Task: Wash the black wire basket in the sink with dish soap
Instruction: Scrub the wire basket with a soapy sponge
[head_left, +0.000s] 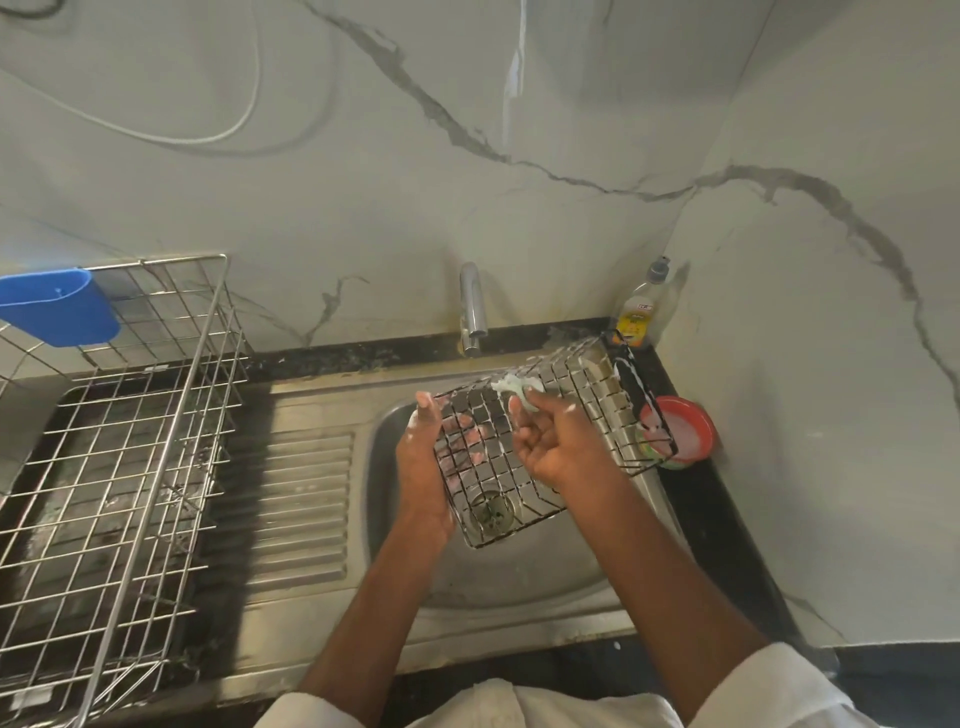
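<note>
Two hands: left hand (423, 457) grips black wire basket (550, 441), right hand (556, 441) scrubs

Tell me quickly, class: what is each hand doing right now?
Left hand: grips the left edge of the black wire basket, holding it over the sink.
Right hand: pinches a soapy scrubber against the basket.

Black wire basket (545, 441): rectangular grid of thin dark wires, held tilted above the sink (519, 587), its near corner over the drain and its far right end raised over the counter edge. White suds cling to the right end wires. Dish soap bottle (638, 312): clear, yellow-labelled, grey-capped, upright in the far right corner beyond the basket.
</note>
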